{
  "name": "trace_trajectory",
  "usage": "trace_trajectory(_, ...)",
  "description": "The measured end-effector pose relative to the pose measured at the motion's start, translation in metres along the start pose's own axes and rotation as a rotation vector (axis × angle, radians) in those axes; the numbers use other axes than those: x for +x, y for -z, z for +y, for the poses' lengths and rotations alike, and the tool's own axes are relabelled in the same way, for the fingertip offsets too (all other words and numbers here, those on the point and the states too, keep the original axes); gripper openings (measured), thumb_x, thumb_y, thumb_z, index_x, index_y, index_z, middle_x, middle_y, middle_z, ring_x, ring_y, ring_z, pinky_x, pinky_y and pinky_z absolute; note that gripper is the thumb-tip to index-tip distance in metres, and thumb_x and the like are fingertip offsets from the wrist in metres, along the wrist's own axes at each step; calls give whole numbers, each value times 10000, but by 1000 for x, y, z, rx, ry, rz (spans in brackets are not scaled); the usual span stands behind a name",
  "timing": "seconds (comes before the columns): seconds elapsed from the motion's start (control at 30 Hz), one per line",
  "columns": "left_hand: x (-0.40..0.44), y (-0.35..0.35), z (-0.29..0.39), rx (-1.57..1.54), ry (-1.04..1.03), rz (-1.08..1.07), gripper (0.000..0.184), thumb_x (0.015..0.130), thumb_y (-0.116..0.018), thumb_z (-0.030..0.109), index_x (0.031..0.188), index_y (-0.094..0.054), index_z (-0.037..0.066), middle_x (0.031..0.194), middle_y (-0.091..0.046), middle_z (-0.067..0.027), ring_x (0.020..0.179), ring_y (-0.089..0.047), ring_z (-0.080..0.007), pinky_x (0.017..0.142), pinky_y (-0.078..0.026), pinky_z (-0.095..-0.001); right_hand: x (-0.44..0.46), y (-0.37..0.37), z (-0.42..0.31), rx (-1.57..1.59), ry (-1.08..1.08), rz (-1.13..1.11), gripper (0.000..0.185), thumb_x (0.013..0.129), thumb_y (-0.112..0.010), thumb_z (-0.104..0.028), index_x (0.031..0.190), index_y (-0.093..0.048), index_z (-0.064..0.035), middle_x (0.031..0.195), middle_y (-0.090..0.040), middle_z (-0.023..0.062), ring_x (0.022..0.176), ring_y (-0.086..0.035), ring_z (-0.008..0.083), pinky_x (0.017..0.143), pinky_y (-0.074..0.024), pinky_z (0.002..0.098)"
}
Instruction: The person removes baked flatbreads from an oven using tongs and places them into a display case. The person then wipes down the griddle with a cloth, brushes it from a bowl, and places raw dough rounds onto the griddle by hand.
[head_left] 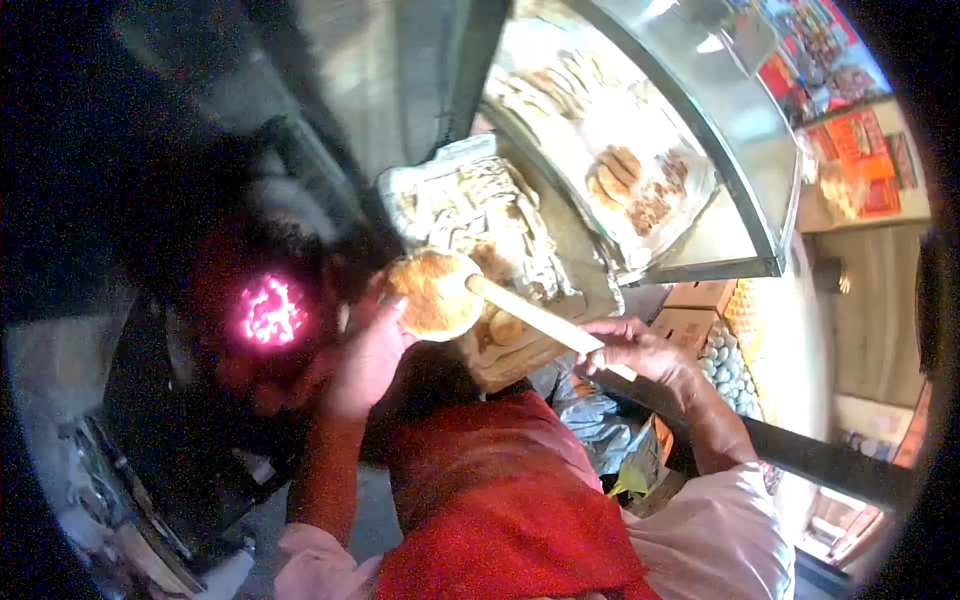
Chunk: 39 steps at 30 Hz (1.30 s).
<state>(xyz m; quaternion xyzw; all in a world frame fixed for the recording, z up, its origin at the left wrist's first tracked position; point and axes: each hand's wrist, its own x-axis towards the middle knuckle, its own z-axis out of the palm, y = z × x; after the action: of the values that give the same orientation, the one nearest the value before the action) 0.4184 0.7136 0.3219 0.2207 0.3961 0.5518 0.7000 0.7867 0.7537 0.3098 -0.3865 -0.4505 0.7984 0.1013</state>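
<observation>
A small food stall or snack shop is shown — browned round flatbreads [617,178] are displayed inside a curved glass case with a dark frame [690,272]. Beside the case, a board of pale, floury-looking strips [480,205] is set out; near its lower end, pale egg-shaped items [728,378] are heaped — and beyond it, orange printed signs [862,150] can be seen.

The tray [520,374] lies between the fire [271,312] and the display case [712,271]
</observation>
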Motion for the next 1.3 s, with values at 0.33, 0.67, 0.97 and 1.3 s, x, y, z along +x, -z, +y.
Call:
trace_trajectory(0.33,272,-138,-107,487,299,-146,570,844,-548,151,1370,-362,33,1270,-485,-176,1155,-533,-304,968,-472,-486,-44,121,126,339,-37,336,614,742,-767,-384,1193,-600,-1,1010,-673,68,844,-614,134,778,-506,281)
trace_trajectory(0.67,496,-236,-228,1109,271,-85,290,905,-528,224,1135,-524,47,1087,-558,-169,1028,-545,-269,920,-447,-443,-97,58,271,794,-270,305,751,805,-729,-322,1388,-434,47,1218,-606,78,1089,-569,177,941,-443,317)
trace_trajectory(0.97,519,-233,-253,1149,137,-168,235,927,-523,254,1024,-566,45,957,-592,-130,914,-563,-226,852,-465,-393,-123,35,292,875,-343,400,737,794,-733,-345,1361,-463,41,1185,-619,80,1066,-580,179,935,-448,320)
trace_trajectory(1.3,242,-111,-200,763,-177,-98,338,956,-515,344,829,-585,39,756,-613,-57,686,-562,-162,645,-462,-345,-51,56,167,694,30,210,665,780,-709,-478,1217,-566,3,919,-665,55,650,-569,96,532,-437,225)
